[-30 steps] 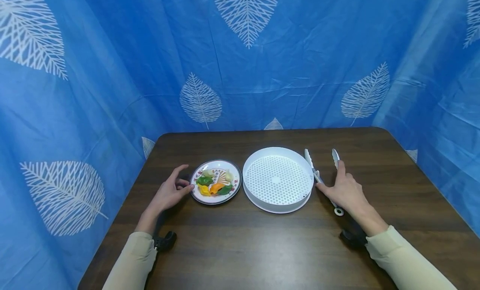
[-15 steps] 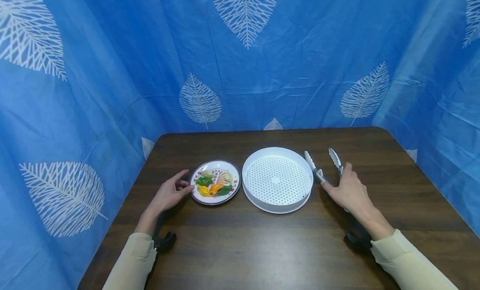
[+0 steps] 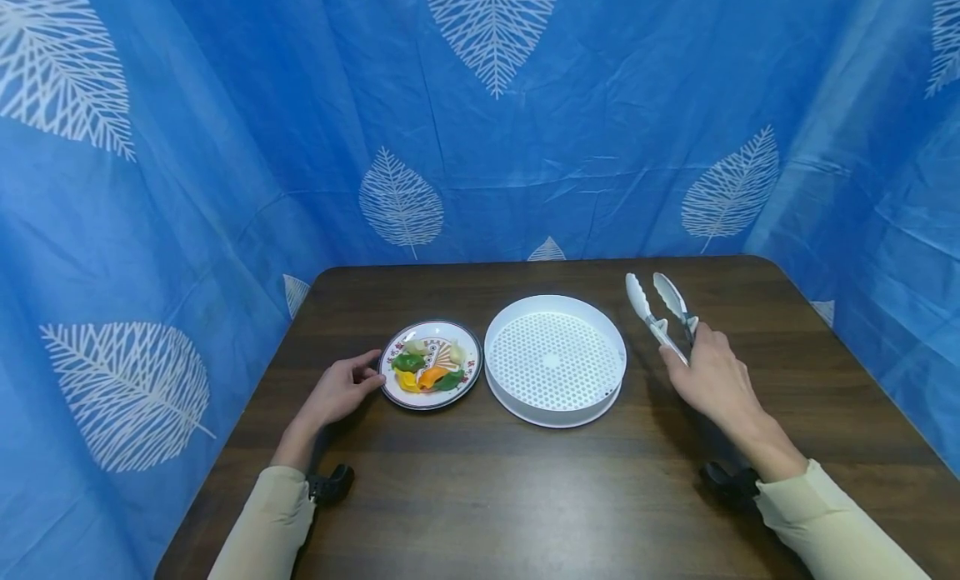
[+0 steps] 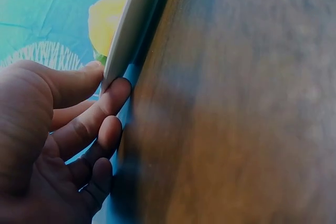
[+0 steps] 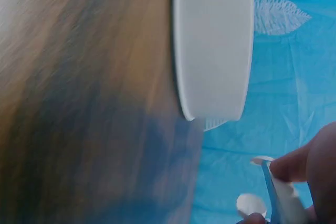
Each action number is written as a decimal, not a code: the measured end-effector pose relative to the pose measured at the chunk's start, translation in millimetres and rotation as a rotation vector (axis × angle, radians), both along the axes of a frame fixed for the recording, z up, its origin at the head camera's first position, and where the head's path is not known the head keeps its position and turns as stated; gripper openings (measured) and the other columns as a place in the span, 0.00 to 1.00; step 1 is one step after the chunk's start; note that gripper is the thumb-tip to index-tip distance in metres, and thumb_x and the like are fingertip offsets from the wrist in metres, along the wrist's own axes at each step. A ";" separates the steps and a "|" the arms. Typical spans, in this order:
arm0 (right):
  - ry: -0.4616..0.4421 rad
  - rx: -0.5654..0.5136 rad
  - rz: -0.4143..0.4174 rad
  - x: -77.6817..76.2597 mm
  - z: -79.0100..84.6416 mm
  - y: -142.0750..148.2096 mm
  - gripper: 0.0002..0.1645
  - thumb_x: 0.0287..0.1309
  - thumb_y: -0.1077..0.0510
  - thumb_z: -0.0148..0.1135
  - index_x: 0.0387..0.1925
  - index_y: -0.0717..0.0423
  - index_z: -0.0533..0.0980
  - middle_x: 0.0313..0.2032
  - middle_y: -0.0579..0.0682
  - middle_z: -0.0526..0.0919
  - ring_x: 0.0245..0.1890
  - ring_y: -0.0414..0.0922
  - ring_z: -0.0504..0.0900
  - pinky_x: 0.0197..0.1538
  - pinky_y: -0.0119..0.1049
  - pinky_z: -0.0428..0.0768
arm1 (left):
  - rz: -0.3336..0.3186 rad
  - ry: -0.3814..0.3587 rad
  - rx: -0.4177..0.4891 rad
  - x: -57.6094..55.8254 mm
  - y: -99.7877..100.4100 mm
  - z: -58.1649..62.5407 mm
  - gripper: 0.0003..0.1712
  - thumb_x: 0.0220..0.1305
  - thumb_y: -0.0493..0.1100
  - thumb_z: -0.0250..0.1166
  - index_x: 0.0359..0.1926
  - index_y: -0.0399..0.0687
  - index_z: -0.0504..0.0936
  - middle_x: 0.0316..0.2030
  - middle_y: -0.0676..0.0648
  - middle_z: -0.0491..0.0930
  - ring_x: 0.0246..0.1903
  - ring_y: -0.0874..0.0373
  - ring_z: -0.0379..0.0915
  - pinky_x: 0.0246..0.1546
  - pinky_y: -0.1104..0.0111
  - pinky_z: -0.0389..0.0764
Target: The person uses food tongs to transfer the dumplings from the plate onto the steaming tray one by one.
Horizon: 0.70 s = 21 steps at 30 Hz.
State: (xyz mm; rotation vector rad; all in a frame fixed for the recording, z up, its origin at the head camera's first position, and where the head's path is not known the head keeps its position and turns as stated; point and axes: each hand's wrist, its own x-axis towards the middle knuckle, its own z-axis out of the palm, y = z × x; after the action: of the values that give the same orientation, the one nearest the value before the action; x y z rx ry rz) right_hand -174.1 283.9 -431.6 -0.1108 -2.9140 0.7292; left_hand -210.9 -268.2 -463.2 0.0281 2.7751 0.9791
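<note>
My left hand (image 3: 339, 392) pinches the left rim of a round patterned plate (image 3: 431, 402); in the left wrist view the thumb lies over the edge (image 4: 122, 40) and the fingertips under it. Green, yellow and orange pepper-like pieces (image 3: 408, 381) and pale pieces lie on the plate. My right hand (image 3: 712, 380) grips a pair of metal tongs (image 3: 662, 333), thumb on one arm and fingers on the other. The tongs' white scalloped tips point away from me and stand apart, with nothing between them. Their handle end is hidden behind the hand.
A round white steamer tray (image 3: 555, 417) with a perforated base stands between the plate and the tongs, close to the plate's right rim. The brown wooden table (image 3: 525, 505) ends at a blue leaf-print curtain (image 3: 480, 188) behind and at both sides.
The right hand has closed round the tongs and moved slightly right; the tongs have risen, turned and narrowed, their tips now farther from the steamer tray. The left hand's fingers have drawn in at the plate's rim.
</note>
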 end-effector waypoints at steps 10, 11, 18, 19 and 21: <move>-0.014 -0.008 0.087 2.4 15.7 -19.4 0.40 0.76 0.44 0.48 0.71 0.73 0.58 0.51 0.69 0.71 0.39 0.60 0.75 0.31 0.46 0.75 | 0.009 -0.014 0.029 2.5 -0.2 -1.1 0.36 0.73 0.50 0.64 0.77 0.49 0.66 0.45 0.45 0.85 0.45 0.49 0.75 0.59 0.50 0.77; -0.016 -0.008 0.090 2.4 16.5 -21.3 0.41 0.75 0.42 0.48 0.71 0.72 0.58 0.51 0.69 0.72 0.40 0.60 0.75 0.32 0.47 0.75 | 0.006 -0.012 0.030 2.6 -0.1 -1.4 0.36 0.73 0.50 0.64 0.77 0.48 0.65 0.45 0.45 0.85 0.45 0.49 0.75 0.59 0.50 0.77; -0.040 0.004 0.123 1.2 20.3 -31.5 0.47 0.72 0.29 0.45 0.67 0.68 0.65 0.49 0.66 0.77 0.41 0.58 0.77 0.35 0.47 0.77 | 0.015 -0.011 0.051 2.1 1.0 -0.2 0.36 0.73 0.51 0.65 0.77 0.49 0.66 0.45 0.44 0.85 0.44 0.49 0.75 0.58 0.50 0.77; -0.046 0.006 0.128 0.9 20.6 -33.2 0.49 0.71 0.27 0.44 0.66 0.67 0.66 0.49 0.65 0.78 0.41 0.58 0.77 0.35 0.47 0.77 | 0.013 -0.011 0.050 1.8 0.6 -0.3 0.36 0.73 0.51 0.65 0.77 0.48 0.66 0.45 0.44 0.85 0.44 0.49 0.75 0.58 0.50 0.77; -0.053 0.016 0.146 0.5 21.7 -37.0 0.51 0.69 0.23 0.44 0.66 0.66 0.66 0.49 0.64 0.78 0.40 0.57 0.77 0.34 0.45 0.76 | 0.017 -0.013 0.052 1.3 0.0 -0.7 0.36 0.73 0.51 0.65 0.77 0.49 0.66 0.45 0.45 0.85 0.44 0.50 0.75 0.58 0.51 0.77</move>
State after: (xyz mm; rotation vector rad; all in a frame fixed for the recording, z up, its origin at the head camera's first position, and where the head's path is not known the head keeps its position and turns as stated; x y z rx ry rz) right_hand -173.6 246.9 -409.9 0.0861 -3.0022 0.7353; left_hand -209.6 -268.2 -463.9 0.0057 2.7426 1.0513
